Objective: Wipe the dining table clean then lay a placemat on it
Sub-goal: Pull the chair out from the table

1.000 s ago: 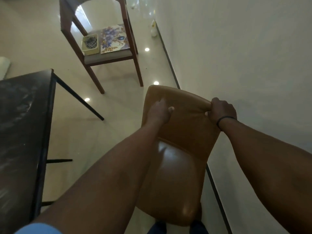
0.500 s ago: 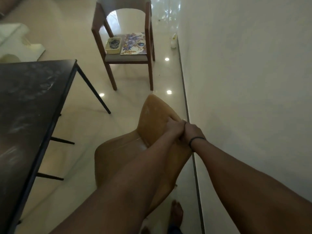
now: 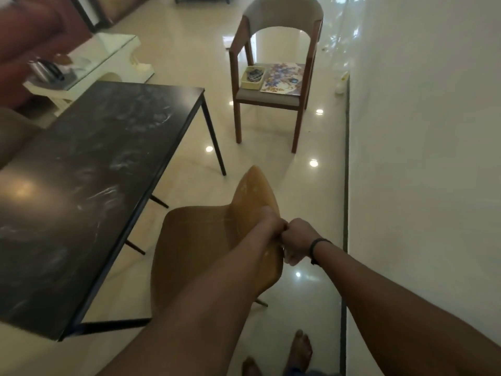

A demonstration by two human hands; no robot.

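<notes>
Glossy cream tile floor (image 3: pixel 271 172) with light reflections, white wall (image 3: pixel 423 131), wooden armchair (image 3: pixel 273 77), red sofa (image 3: pixel 35 31)

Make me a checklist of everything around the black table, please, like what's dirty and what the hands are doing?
Surface: dining table, black top with whitish smears; nothing stands on it.
Job's things: floral placemat lies on the wooden chair seat beside a small tray; no wiping cloth seen.
Clutter: kettle on the white side table.
Hands: left hand and right hand, close together, both grip the tan chair backrest.
Cables: nothing seen.
Surroundings: glossy tiled floor, white wall on the right, red sofa far left, bare feet below.
</notes>
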